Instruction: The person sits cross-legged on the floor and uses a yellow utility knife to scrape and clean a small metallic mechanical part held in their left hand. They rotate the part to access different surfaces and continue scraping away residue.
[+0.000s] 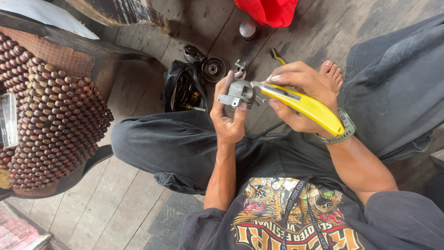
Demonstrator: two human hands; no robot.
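My left hand (pixel 230 118) holds a small grey metal part (pixel 238 93) up in front of me, fingers wrapped round it. A yellow-handled utility knife (pixel 309 106) is gripped in my right hand (pixel 303 90), its tip set against the right side of the metal part. A watch (pixel 344 132) sits on my right wrist. Both hands hover above my lap, over dark trousers (pixel 175 148).
On the wooden plank floor (pixel 120 194) beyond my knees lie an open black tool bag (pixel 184 90), a round black metal part (pixel 212 69), a small silver ball-like object (pixel 247 28), a yellow brush (pixel 276 56) and a red bag (pixel 270 10). A seat with a wooden bead cover (pixel 51 111) stands at left.
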